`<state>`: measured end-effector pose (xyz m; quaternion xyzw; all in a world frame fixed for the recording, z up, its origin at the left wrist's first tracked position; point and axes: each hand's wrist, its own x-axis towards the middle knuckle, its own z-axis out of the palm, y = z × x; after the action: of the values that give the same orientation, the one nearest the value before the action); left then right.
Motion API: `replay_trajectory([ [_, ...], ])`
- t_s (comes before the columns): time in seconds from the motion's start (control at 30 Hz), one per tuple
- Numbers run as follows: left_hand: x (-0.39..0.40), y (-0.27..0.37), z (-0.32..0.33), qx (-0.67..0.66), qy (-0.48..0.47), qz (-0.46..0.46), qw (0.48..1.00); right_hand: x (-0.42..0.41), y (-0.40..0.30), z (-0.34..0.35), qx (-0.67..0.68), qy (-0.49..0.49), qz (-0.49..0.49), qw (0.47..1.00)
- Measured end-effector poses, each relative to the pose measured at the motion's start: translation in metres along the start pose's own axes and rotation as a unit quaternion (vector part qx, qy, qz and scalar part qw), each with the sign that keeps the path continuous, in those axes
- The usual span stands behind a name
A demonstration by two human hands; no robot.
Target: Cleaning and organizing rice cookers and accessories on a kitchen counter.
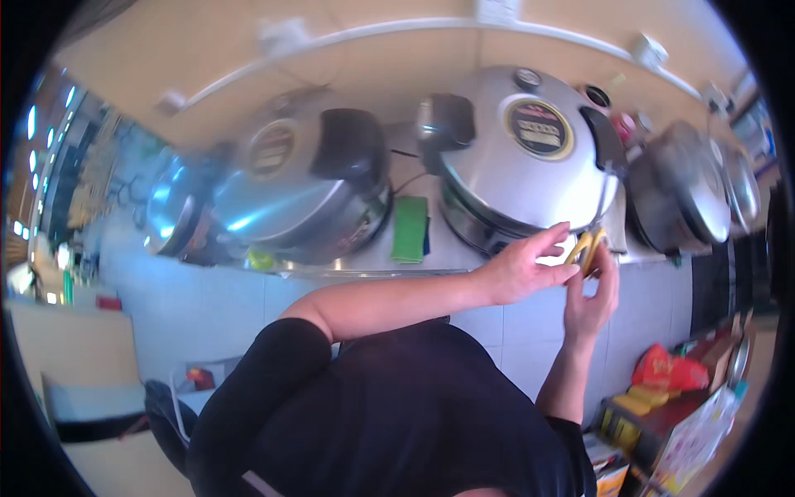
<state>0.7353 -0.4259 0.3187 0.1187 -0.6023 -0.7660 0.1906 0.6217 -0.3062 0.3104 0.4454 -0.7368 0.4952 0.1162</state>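
Yellow-handled scissors (586, 250) point upward with their metal blades in front of the right-hand large pressure cooker (497, 161). My right hand (590, 304) has its fingers around the handles. Beside them is my left hand (528, 267), fingers partly spread, its thumb tip at a handle; whether it grips is unclear. The cooker's steel lid has black handles and a round label. A folded green cloth (410, 230) lies on the steel counter between this cooker and a second large pressure cooker (279, 186) to the left.
Further right stand a steel pot (674, 186) and some jars (627, 127). A smaller shiny pot (171, 205) stands at the far left. Power sockets (651, 51) line the wall. Low at right, a red bag (667, 369) lies among boxes. A chair (168, 422) is behind at left.
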Motion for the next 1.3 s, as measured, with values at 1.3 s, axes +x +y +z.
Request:
replay_trajectory([
  [1.3,-0.504,0.169,-0.619,0.063,0.69,0.153,0.705,-0.117,-0.44,0.415,0.379,-0.672,0.109,0.627],
])
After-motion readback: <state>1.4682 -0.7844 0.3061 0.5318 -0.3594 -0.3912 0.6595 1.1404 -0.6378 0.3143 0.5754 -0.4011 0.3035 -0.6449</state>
